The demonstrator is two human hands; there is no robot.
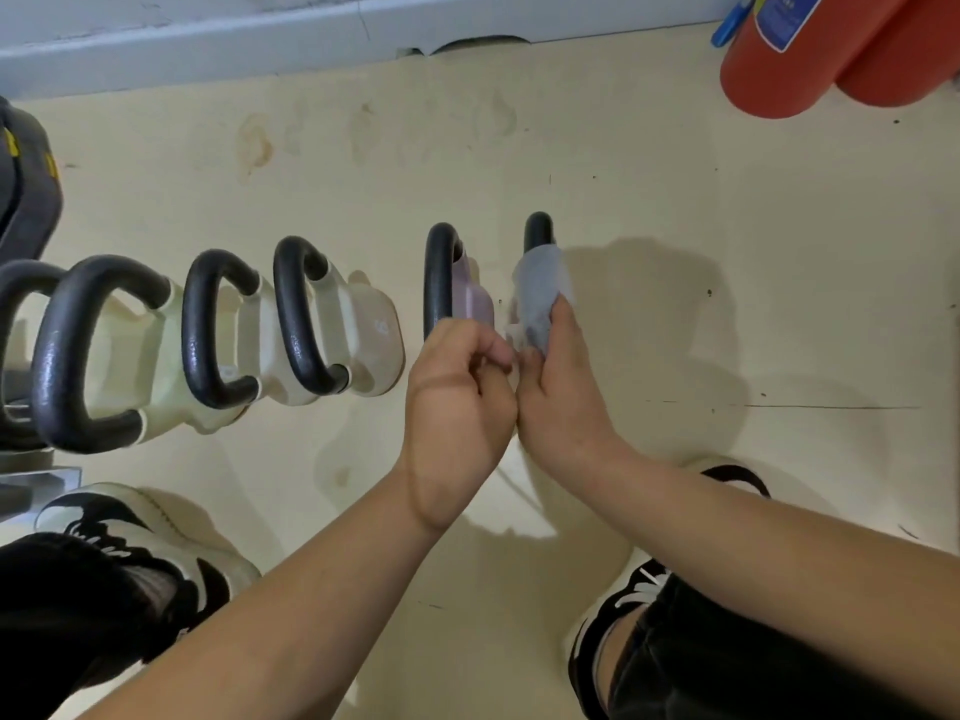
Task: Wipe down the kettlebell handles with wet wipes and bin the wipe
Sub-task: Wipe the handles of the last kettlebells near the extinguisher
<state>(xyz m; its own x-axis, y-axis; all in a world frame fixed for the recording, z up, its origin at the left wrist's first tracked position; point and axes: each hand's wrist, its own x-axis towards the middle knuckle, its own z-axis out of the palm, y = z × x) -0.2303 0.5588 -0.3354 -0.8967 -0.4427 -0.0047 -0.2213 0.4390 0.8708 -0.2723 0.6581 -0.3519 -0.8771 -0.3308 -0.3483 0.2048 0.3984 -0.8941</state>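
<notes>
A row of kettlebells with black handles stands on the pale floor. The rightmost handle (538,230) is wrapped in a translucent white wet wipe (540,288). My right hand (558,387) grips the wipe around that handle. My left hand (457,402) is beside it, fingers curled and pinching the wipe's lower edge. The pink kettlebell (470,293) with its black handle (439,272) stands just left of my hands. Further left are cream kettlebells (363,330) with black handles (298,309).
Two red fire extinguishers (810,54) lie at the top right by the grey wall base (208,39). My shoes (135,532) stand at the lower left and lower right. A dark weight (26,184) sits at the far left.
</notes>
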